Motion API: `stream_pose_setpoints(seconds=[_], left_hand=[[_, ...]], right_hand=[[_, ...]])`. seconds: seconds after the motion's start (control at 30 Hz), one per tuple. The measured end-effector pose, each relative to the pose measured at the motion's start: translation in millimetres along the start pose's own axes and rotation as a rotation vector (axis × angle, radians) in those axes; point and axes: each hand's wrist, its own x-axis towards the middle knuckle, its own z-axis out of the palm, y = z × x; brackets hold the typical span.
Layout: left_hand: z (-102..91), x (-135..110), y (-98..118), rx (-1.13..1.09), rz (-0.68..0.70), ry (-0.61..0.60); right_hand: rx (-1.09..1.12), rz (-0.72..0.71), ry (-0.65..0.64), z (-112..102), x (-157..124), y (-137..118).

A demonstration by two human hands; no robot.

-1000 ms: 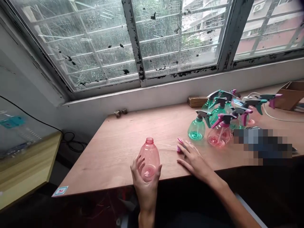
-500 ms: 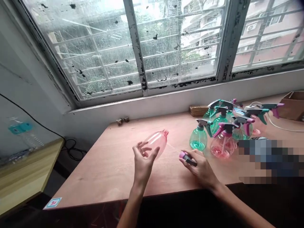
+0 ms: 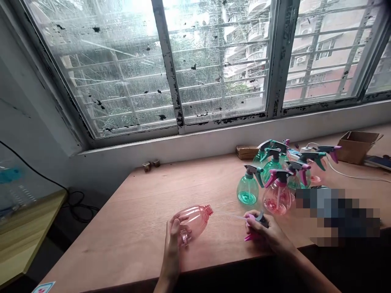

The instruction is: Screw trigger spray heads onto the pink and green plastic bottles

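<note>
My left hand (image 3: 173,240) grips the base of an empty pink plastic bottle (image 3: 194,219), which is tilted with its open threaded neck pointing right. My right hand (image 3: 269,236) is closed on a pink and grey spray trigger head (image 3: 255,223), whose thin dip tube points left toward the bottle's neck. A small gap separates tube and neck. Both hands hover just above the near part of the wooden table (image 3: 146,207).
A cluster of several assembled green and pink spray bottles (image 3: 275,183) stands on the table to the right. Behind it lie a small wooden block (image 3: 246,151), a cardboard box (image 3: 356,145) and a white cable (image 3: 351,175). A blurred patch (image 3: 339,215) covers the right front.
The bottle went from upright to tilted with its neck to the right. My right hand picked up the trigger head from the table and turned its tube toward the bottle.
</note>
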Motion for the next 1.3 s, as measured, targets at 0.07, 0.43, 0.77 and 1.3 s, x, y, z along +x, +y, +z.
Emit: stream_pose_setpoints(seconds=[0.07, 0.43, 0.77, 1.3], left_hand=[[-3.5, 0.4, -1.3, -0.005, -0.002, -0.012], [21.4, 6.4, -6.8, 0.033, 0.008, -0.166], [29.9, -8.0, -5.2, 0.048, -0.001, -0.325], [22.5, -5.2, -4.5, -0.002, -0.05, -0.474]], right_hand=[[-0.002, 0.011, -0.024, -1.9, 0.3, 1.0], [-0.135, 0.12, -0.19, 14.6, 7.5, -13.7], [-0.069, 0.135, -0.146, 17.9, 3.5, -14.5], [-0.075, 0.125, -0.185, 8.4, -0.2, -15.9]])
